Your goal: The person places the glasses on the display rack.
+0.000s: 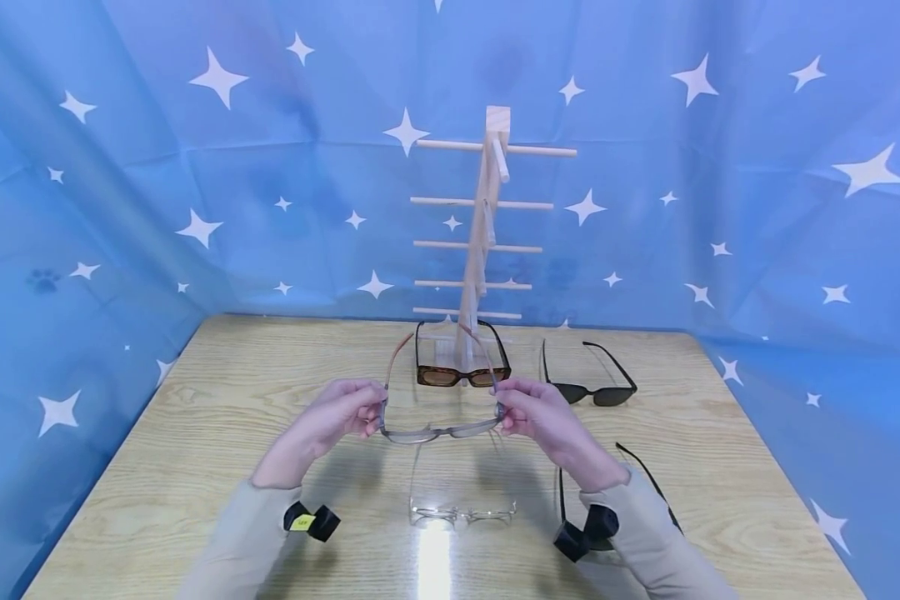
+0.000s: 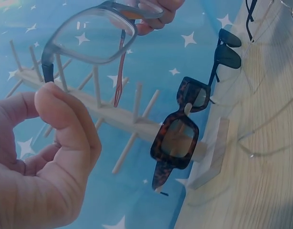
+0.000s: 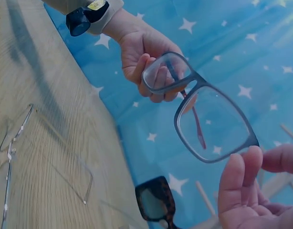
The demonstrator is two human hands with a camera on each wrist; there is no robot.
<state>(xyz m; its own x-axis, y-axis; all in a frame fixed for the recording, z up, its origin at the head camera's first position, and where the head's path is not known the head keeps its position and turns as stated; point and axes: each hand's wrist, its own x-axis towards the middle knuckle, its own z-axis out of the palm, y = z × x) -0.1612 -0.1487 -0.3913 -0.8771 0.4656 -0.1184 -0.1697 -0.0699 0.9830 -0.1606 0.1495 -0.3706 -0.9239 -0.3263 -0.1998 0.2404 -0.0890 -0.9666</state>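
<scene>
Both hands hold up one pair of grey-framed eyeglasses (image 1: 441, 432) with clear lenses and reddish temple tips. My left hand (image 1: 342, 410) pinches the frame near its left hinge, thumb against fingers. At the opposite hinge my right hand (image 1: 543, 419) pinches the other temple. The temples point away toward a wooden display rack (image 1: 478, 225) with rows of thin pegs. Tortoiseshell sunglasses (image 1: 440, 377) sit low on that rack, just beyond the held pair. In the right wrist view the grey eyeglasses (image 3: 218, 125) show their front, with the left hand (image 3: 145, 59) at the far end.
Thin metal-rimmed eyeglasses (image 1: 462, 515) lie on the wooden table (image 1: 195, 433) below the hands. Black sunglasses (image 1: 596, 395) rest right of the rack. Another dark pair (image 1: 656, 487) lies partly under the right forearm. A blue star-patterned curtain (image 1: 270, 167) hangs behind.
</scene>
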